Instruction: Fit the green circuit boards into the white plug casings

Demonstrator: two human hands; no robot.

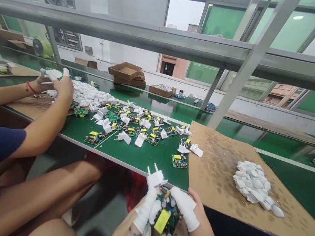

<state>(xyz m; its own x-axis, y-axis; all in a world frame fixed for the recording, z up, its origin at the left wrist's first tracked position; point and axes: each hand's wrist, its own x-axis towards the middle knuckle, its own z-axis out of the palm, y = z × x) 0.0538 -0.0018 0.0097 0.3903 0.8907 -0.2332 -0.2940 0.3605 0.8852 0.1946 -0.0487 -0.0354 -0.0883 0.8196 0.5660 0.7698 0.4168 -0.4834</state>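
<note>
Circuit board (168,211) with a yellow block (162,221) is held between both hands, just on the near side of the bench (147,160). Clock read from this board, 12 toward the windows (222,23).

Left hand (144,212): fingers pinch the board's edge from 9 o'clock. Right hand (192,213): fingers close on it from 3 o'clock, with more fingertips under it near 6. White covers (182,202) on the fingers of both. White plug piece (155,178), two pins outward, sits at 11; a bit of red wire shows beside it, the joint itself unclear.

Around: loose board (179,161) at 12; scatter of boards and plug pieces (130,130) at 11; cardboard sheet (211,168) at 1, carrying a white pile (252,182) between 2 and 3. Co-worker's near hand (64,85) at 10.

Risks (judged): held clear of the bench, so a slip of the covered fingertips could drop it to the floor (100,209). Uneven squeeze may bend tall components. If wire alone carries the plug piece, twisting could strain a solder joint. Loose board lies near the bench's front edge; a careless forearm might sweep it off.
</note>
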